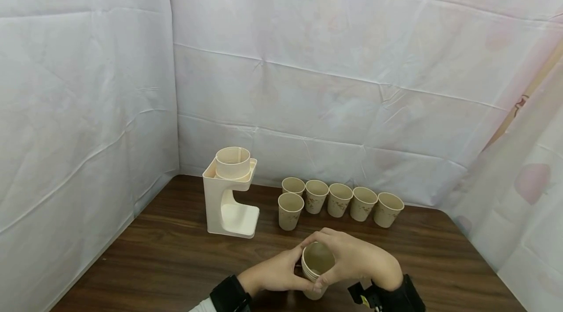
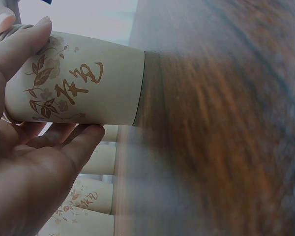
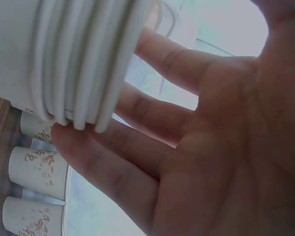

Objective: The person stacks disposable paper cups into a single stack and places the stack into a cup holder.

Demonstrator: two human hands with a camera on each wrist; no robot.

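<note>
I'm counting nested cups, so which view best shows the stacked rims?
Right wrist: the stacked rims appear large and distinct. The head view shows them smaller, from above; the left wrist shows them partly hidden by the left hand.

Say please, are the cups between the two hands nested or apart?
Nested: the cups show several rims packed closely, one behind another.

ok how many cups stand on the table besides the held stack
6: five cups in a row along the back of the table, and one cup in front of the row's left end. The left hand and right hand could hide another.
</note>
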